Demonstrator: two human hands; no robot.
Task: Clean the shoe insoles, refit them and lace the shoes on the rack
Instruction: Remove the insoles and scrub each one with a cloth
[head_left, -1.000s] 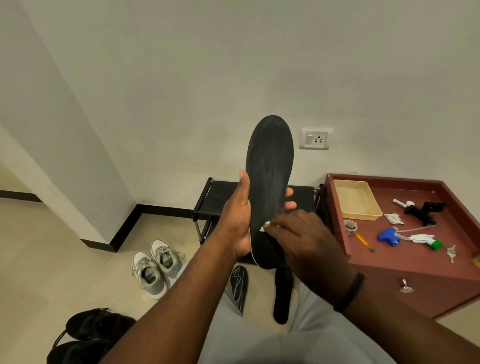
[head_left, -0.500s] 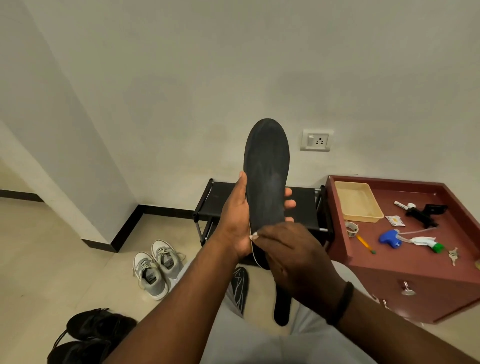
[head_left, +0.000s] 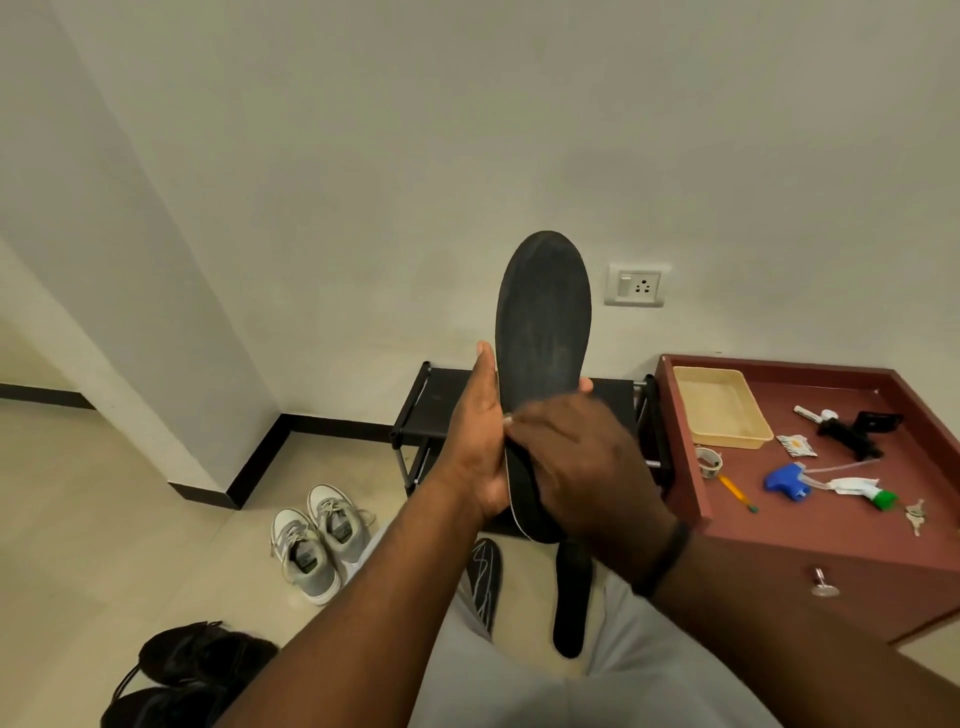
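Observation:
I hold a black insole (head_left: 543, 332) upright in front of me, toe end up. My left hand (head_left: 480, 447) grips its left edge near the middle, thumb pointing up. My right hand (head_left: 576, 462) lies over the heel half, fingers pinched on a small white wipe (head_left: 508, 419) against the surface. Two more dark insoles (head_left: 483, 577) (head_left: 570, 597) lie on the floor below. The black shoe rack (head_left: 436, 400) stands against the wall behind my hands. A pair of grey sneakers (head_left: 317, 535) and a pair of black shoes (head_left: 192, 665) sit on the floor at the left.
A red-brown cabinet (head_left: 831, 519) stands at the right; on it are a beige tray (head_left: 719, 405), a blue and white spray head (head_left: 826, 483), a tape roll (head_left: 709, 461), a pencil, keys and small tools. A wall socket (head_left: 636, 285) is above the rack.
My right hand has slid up the insole from the heel toward the middle, rubbing with the white wipe. The left hand keeps its grip.

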